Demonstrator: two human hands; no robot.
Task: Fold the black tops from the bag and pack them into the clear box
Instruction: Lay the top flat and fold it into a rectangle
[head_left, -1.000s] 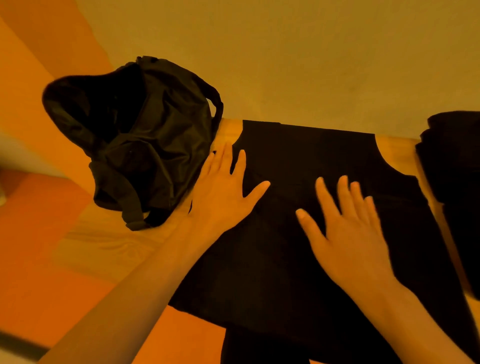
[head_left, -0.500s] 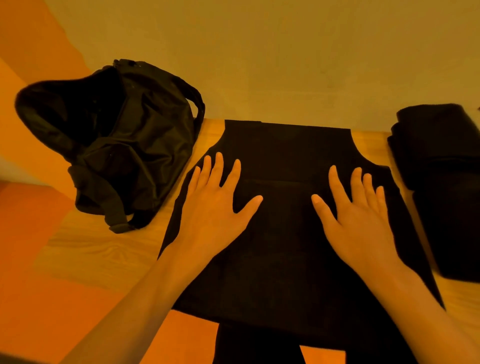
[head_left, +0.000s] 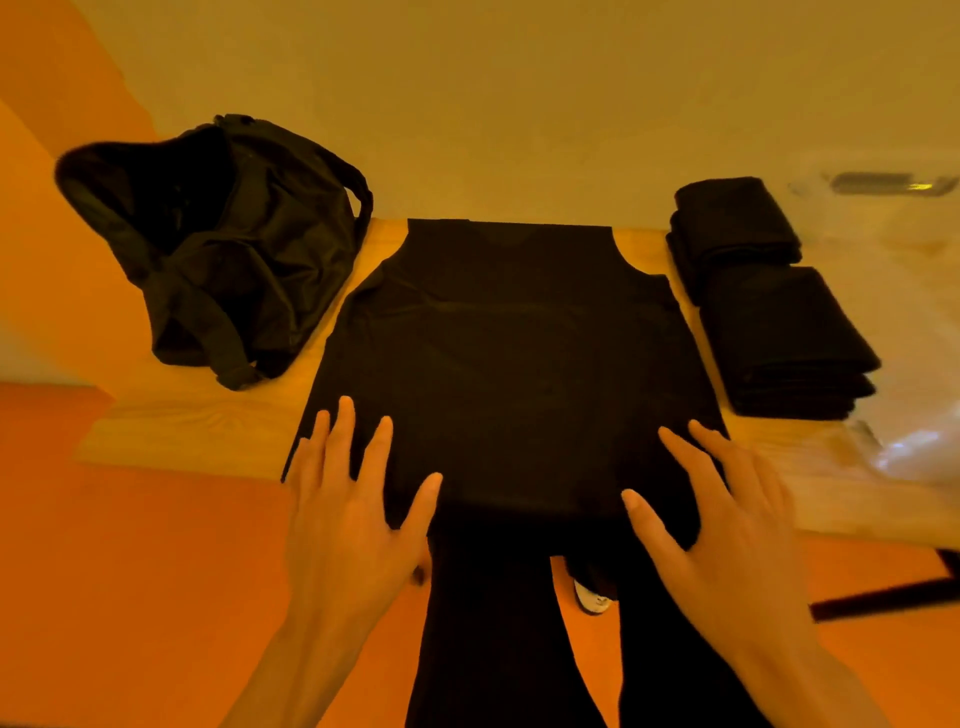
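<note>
A black sleeveless top (head_left: 511, 358) lies spread flat on the wooden table (head_left: 208, 436), neck toward the wall, hem at the near edge. My left hand (head_left: 348, 514) lies with straight, spread fingers on the top's lower left corner. My right hand (head_left: 727, 519) lies the same way on the lower right corner. The black bag (head_left: 218, 244) stands open at the table's left. Two stacks of folded black tops (head_left: 763, 296) sit to the right. The clear box (head_left: 909, 322) is at the far right, partly out of view.
A pale wall runs close behind the table. The floor in front is orange. My dark trouser legs (head_left: 498, 623) and a white shoe (head_left: 592, 597) show below the table's near edge. A dark bar (head_left: 883, 592) lies on the floor at the right.
Both hands have slid back from the middle of the top to its hem near me, fingers still spread flat. The view has tilted, so the folded stacks and the box now show.
</note>
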